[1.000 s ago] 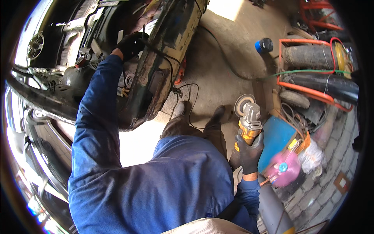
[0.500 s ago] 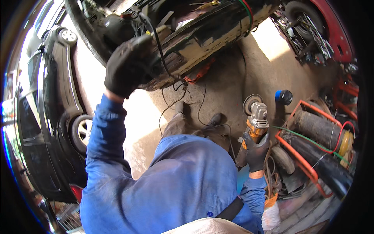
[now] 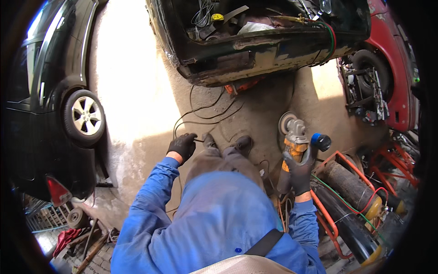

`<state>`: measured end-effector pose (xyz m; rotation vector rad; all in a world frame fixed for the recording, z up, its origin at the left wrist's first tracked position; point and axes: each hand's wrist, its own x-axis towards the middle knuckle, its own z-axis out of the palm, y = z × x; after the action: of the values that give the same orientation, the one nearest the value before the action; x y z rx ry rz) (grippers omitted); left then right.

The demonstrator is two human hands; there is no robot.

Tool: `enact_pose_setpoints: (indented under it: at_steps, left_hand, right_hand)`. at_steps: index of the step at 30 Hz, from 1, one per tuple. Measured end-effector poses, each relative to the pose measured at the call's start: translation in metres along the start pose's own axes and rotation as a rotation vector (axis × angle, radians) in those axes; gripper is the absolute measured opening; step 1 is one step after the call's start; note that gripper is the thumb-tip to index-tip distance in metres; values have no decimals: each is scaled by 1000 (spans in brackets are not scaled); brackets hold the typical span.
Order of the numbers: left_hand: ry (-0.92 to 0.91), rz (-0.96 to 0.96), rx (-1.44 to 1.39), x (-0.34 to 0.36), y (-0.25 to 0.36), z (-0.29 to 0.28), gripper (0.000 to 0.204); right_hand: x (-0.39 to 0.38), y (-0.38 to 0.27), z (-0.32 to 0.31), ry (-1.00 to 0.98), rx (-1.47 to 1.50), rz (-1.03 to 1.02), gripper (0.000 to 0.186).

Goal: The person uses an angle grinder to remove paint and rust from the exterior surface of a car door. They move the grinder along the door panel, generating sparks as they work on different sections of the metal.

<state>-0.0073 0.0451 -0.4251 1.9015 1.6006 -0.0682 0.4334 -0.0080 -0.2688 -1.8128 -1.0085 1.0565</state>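
My left hand (image 3: 183, 147), in a black glove, is closed in front of my legs. A short, thin dark piece (image 3: 199, 140) sticks out from its fingers to the right; its kind is not clear. To the right, my gloved right hand (image 3: 300, 172) grips an orange and grey angle grinder (image 3: 295, 141) by its body. The grinder's round disc (image 3: 287, 122) points away from me. Black cable (image 3: 205, 108) loops over the concrete floor beyond my left hand.
A dark, worn vehicle body (image 3: 219, 68) with tools and wire lies ahead. A black car (image 3: 50, 109) stands left, a red vehicle body (image 3: 401, 77) far right. Gas cylinders (image 3: 340, 217) on an orange-framed cart (image 3: 333, 230) and a blue-ended can (image 3: 321, 142) are near my right hand.
My left hand has come down and back from the dark vehicle body to before my legs. The cable that hung over the body's edge lies on the floor. The right hand keeps the angle grinder.
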Motion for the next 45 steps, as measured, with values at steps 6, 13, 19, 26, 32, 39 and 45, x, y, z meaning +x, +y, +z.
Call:
enact_pose_setpoints:
  at_steps: [6,13,19,26,32,39,45]
  left_hand:
    - [-374,-414,-39,40,-109,142,31]
    - [-620,-454,118,83,-170,230,38]
    - [-549,-505,110,102,-208,291,42]
    - [-636,-533,206,114,-233,356,55]
    - [-703,-603,40,113,-230,355,63]
    - [-91,-605,-481,95,-205,262,53]
    - [631,-216,-440,105,-160,58,55]
  right_hand:
    - [-3,-8,55,-81,-118,5,77]
    - [-5,6,103,-152,-201,171,78]
    - [17,40,120,-252,-362,139,93]
    - [46,48,127,-363,-342,151,87]
    - [71,31,120,-359,-414,29,89]
    - [99,-51,93,-269,-455,-175,83]
    - [138,-128,53,-255,-322,-241,71]
